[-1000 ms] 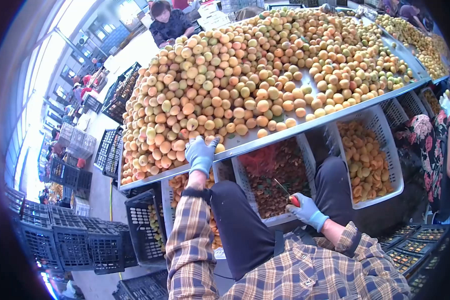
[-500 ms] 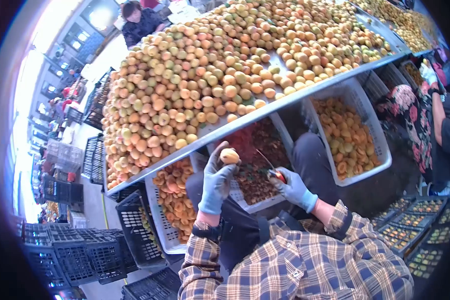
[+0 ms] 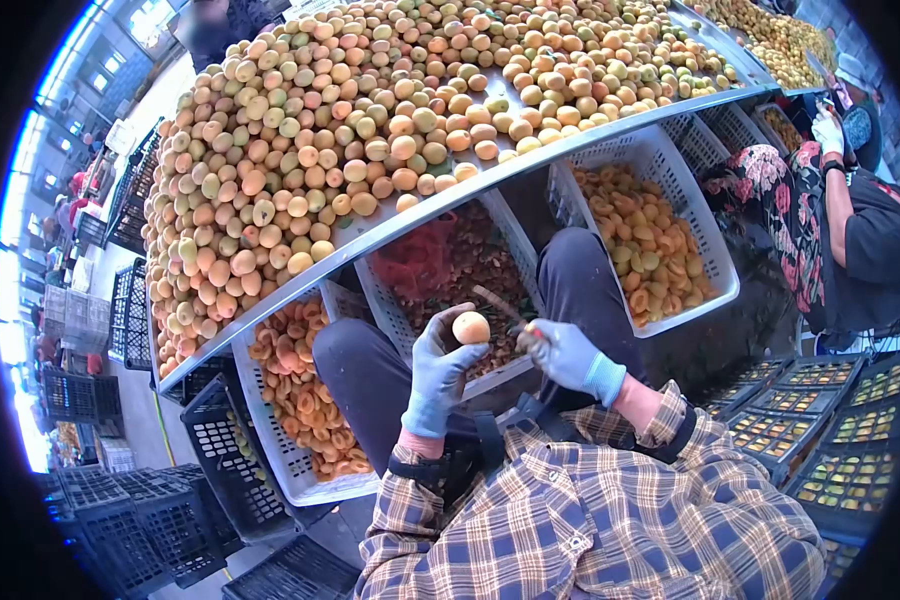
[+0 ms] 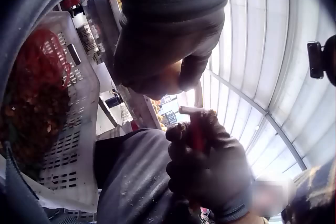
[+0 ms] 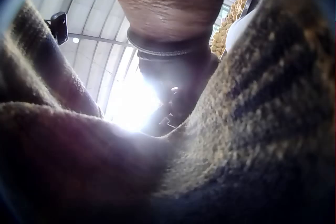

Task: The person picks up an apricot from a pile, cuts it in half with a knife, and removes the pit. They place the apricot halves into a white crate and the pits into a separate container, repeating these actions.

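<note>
In the head view my gloved left hand (image 3: 436,372) holds a pale orange apricot (image 3: 471,327) between thumb and fingers, above my lap. Just to its right, my gloved right hand (image 3: 566,358) grips a small knife (image 3: 497,302); its blade points toward the apricot without overlapping it in this view. The left wrist view shows the knife's red handle (image 4: 197,136) inside the curled right fingers. Beneath both hands stands a white crate (image 3: 378,290) with brown pits and a red net bag (image 3: 415,262). Sleeve cloth fills most of the right wrist view.
A metal-edged table (image 3: 450,205) heaped with whole apricots (image 3: 270,150) lies ahead. White crates of halved apricots stand by my left knee (image 3: 305,400) and right knee (image 3: 650,240). Black crates (image 3: 235,440) are at left, filled trays (image 3: 790,410) at right. Another person (image 3: 850,220) sits at right.
My left hand has taken an apricot from the heap and brought it back over my lap. The right hand with the knife has come up beside it. The head view has shifted right.
</note>
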Action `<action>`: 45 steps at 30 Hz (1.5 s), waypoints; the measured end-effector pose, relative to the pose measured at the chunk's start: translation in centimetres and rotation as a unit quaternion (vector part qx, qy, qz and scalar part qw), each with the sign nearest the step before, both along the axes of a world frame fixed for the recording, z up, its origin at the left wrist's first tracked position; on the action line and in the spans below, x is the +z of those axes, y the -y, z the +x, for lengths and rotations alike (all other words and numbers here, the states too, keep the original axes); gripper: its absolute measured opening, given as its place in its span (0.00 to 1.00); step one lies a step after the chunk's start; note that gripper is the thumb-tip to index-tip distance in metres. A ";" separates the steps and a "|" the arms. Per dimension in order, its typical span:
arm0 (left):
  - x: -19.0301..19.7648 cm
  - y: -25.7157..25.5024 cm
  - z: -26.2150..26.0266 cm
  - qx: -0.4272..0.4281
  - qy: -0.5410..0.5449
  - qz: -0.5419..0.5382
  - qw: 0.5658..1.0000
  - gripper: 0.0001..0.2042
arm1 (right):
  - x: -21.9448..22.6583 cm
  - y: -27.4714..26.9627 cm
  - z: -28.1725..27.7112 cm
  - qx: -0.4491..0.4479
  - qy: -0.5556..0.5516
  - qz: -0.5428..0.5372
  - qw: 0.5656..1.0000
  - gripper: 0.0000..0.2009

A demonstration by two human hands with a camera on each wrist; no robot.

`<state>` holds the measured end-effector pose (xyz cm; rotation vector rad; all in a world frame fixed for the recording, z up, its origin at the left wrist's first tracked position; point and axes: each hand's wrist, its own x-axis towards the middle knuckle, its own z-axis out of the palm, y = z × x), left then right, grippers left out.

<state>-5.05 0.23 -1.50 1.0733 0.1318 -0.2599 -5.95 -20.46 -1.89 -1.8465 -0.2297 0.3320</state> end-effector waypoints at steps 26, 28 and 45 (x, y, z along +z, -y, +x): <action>0.4 -0.2 0.0 -0.071 0.011 -0.125 0.990 0.31 | 3.3 -1.5 -1.1 0.058 0.037 -0.074 0.995 0.18; 0.6 -0.2 0.0 -0.071 0.004 -0.145 0.987 0.30 | 3.0 -1.6 -1.3 0.054 0.041 -0.043 0.997 0.18; -2.3 1.9 -0.4 0.039 -0.115 -0.375 0.919 0.22 | 0.9 -4.2 -2.0 0.012 -0.049 -0.112 0.992 0.19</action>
